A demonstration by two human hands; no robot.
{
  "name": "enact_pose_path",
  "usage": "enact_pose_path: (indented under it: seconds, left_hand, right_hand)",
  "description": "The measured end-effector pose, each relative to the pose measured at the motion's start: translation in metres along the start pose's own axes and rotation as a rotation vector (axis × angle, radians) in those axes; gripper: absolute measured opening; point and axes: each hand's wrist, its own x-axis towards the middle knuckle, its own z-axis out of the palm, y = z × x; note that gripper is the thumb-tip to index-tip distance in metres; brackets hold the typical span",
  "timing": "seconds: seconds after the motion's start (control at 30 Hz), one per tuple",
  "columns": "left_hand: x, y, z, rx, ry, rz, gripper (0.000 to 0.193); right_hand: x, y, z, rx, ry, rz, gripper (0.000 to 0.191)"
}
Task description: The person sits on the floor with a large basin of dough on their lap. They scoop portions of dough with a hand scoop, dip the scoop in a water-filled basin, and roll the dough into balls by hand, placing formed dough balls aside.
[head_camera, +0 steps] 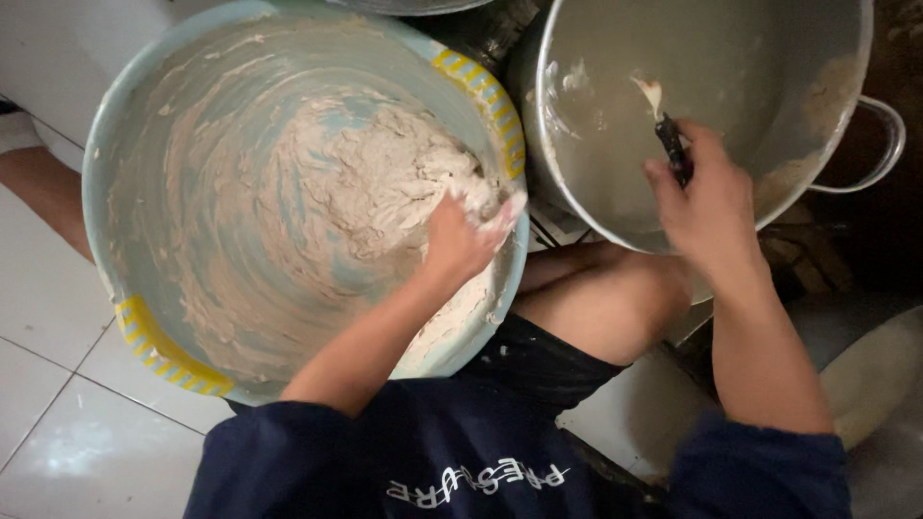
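Head view, looking straight down; inventory of the working area on a white tiled floor (pixel 58 384).

1. Basin (pixel 144 125): large, round, pale blue plastic with yellow striped patches on its rim, standing at the left of the floor area. Its walls are smeared all round with a greyish-brown dough (pixel 365 183), the bulk of which is heaped against the basin's right wall, near the rim.

2. Left hand (pixel 461 235): inside the basin at its right edge, fingers curled together and pressed into the dough heap, coated with it. The dough lies directly under and up-left of this hand; the forearm crosses the near rim. Open room in the basin lies to the left and towards the far wall.

3. Metal pot (pixel 596 144): large, round, with a loop handle on its right side, standing to the right of the basin, the two rims just beside each other. Thin streaks of batter cling to its inner wall; a thicker brown patch sits on the right wall.

4. Right hand (pixel 707 202): at the pot's near rim, clamped on a small dark-handled tool (pixel 673 149). The tool's long axis runs up and slightly left from the fist, its tip carrying a dab of dough and touching the pot's inner wall. This hand is the nearer to the pot; free wall lies left and beyond.

5. Bare knee (pixel 615 298): between the two vessels, below their rims.
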Motion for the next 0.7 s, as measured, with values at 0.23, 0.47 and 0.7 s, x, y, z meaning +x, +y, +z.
enact_pose_path:
  seconds: [0.23, 0.47, 0.7]
  left_hand:
    - [0.008, 0.018, -0.001, 0.005, 0.07, 0.342, 0.027]
    - [0.01, 0.013, 0.01, 0.166, -0.032, 0.291, 0.017]
    - [0.01, -0.036, 0.02, 0.616, 0.065, 0.078, 0.049]
  right_hand:
    - [-0.045, -0.037, -0.008, 0.193, -0.513, 0.252, 0.039]
    - [-0.06, -0.046, 0.017, 0.132, -0.35, -0.159, 0.045]
    - [-0.04, -0.024, 0.008, 0.375, -0.481, 0.047, 0.047]
